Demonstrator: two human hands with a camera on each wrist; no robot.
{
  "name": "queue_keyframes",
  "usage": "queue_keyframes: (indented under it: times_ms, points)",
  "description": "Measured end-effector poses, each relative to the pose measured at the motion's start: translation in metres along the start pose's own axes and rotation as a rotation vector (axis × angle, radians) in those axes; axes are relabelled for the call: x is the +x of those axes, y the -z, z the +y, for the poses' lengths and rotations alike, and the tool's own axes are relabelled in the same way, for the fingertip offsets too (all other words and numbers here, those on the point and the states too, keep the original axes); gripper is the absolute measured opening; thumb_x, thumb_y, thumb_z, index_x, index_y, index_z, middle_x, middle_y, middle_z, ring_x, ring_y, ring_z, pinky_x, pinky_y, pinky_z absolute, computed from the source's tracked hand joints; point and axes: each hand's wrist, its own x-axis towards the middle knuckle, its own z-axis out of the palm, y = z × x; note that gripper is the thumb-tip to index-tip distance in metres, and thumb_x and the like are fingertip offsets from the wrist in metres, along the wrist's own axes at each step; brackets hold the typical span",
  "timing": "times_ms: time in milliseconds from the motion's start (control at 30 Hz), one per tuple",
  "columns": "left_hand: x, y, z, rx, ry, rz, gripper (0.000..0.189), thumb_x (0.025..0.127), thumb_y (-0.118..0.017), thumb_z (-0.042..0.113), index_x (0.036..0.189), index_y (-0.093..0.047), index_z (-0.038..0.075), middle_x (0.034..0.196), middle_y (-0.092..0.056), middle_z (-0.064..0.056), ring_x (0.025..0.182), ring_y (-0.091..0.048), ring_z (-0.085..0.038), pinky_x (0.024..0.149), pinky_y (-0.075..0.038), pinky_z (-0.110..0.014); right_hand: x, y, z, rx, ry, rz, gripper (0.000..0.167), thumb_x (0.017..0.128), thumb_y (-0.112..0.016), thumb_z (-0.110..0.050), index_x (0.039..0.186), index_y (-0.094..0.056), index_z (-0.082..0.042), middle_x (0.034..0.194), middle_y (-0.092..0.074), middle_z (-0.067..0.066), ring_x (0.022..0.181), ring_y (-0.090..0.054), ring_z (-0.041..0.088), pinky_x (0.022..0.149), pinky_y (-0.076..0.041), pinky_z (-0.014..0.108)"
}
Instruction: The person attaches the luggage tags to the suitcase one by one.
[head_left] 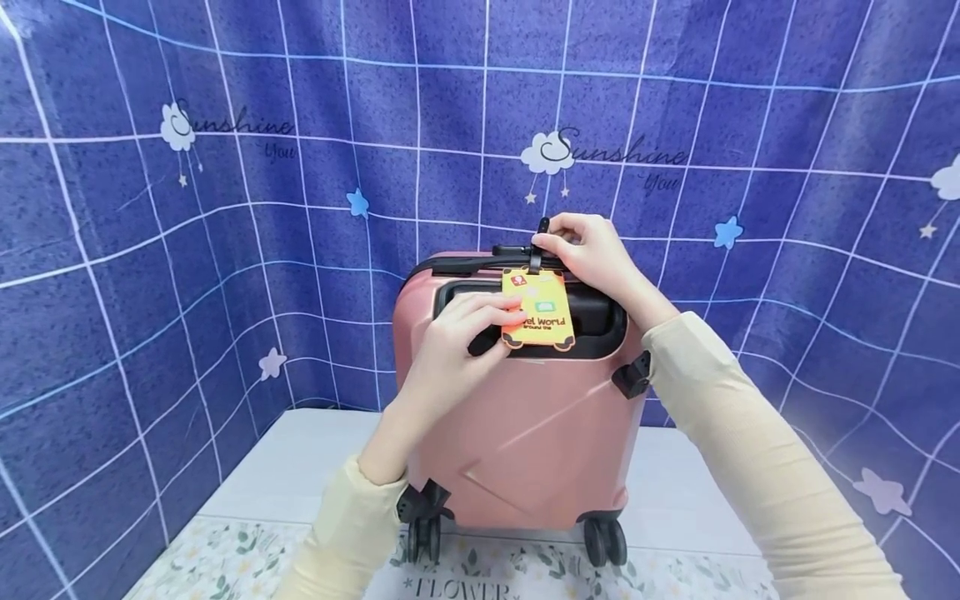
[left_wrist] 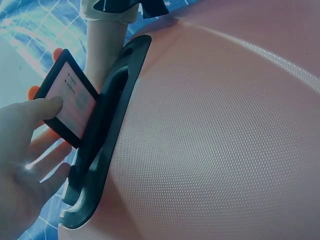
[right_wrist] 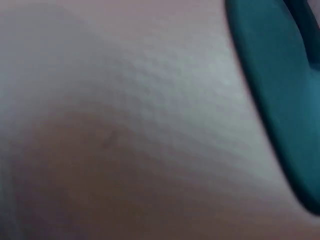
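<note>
A yellow luggage tag [head_left: 551, 312] printed with small pictures and lettering hangs at the top of a pink hard-shell suitcase [head_left: 525, 425]. My left hand [head_left: 468, 337] pinches the tag by its left edge, thumb on the back and fingers on the front. In the left wrist view the tag's back [left_wrist: 72, 102] shows a black frame around a printed card, under my left thumb [left_wrist: 50, 107]. Above it, my right hand [head_left: 592, 254] pinches the tag's black strap [head_left: 543, 227] beside the suitcase's top handle [head_left: 513, 250]. The right wrist view shows only suitcase shell and black trim, with the hand out of sight.
The suitcase stands upright on black wheels [head_left: 603, 542], on a white floor [head_left: 262, 471] with a flower-patterned mat [head_left: 225, 554] in front. A blue grid-patterned cloth [head_left: 315, 142] hangs behind and at the sides. A black recessed panel [head_left: 600, 321] lies behind the tag.
</note>
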Motion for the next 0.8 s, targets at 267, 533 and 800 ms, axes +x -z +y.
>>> queue_keyframes:
  times_ms: [267,533,800]
  points:
    - [-0.003,-0.003,0.002,0.025,-0.043,0.032,0.026,0.078,-0.066,-0.004,0.097,-0.073,0.011,0.109,-0.069,-0.005,0.108,-0.059,-0.020,0.098,-0.042,-0.030,0.009,0.005,-0.008,0.022,-0.180,-0.122,0.024,0.087,-0.064,-0.030,0.079,-0.061,-0.007,0.067,-0.063,0.005,0.070,-0.058,0.020,0.068,-0.039,0.025]
    - [0.002,-0.003,0.003,0.029,-0.051,0.031,0.026,0.078,-0.066,-0.005,0.097,-0.073,0.011,0.108,-0.069,-0.005,0.106,-0.060,-0.021,0.096,-0.044,-0.030,0.019,0.000,-0.010,0.008,-0.312,-0.169,0.027,0.090,-0.061,-0.033,0.086,-0.065,-0.007,0.073,-0.061,-0.002,0.075,-0.056,0.016,0.070,-0.040,0.026]
    - [-0.004,-0.004,-0.005,0.023,-0.066,0.061,0.023,0.080,-0.063,-0.002,0.095,-0.073,0.012,0.106,-0.069,-0.003,0.104,-0.060,-0.019,0.092,-0.045,-0.030,0.023,-0.004,-0.012,-0.053,-0.355,-0.203,0.034,0.089,-0.062,-0.036,0.103,-0.071,-0.007,0.107,-0.067,0.009,0.096,-0.057,0.021,0.083,-0.043,0.033]
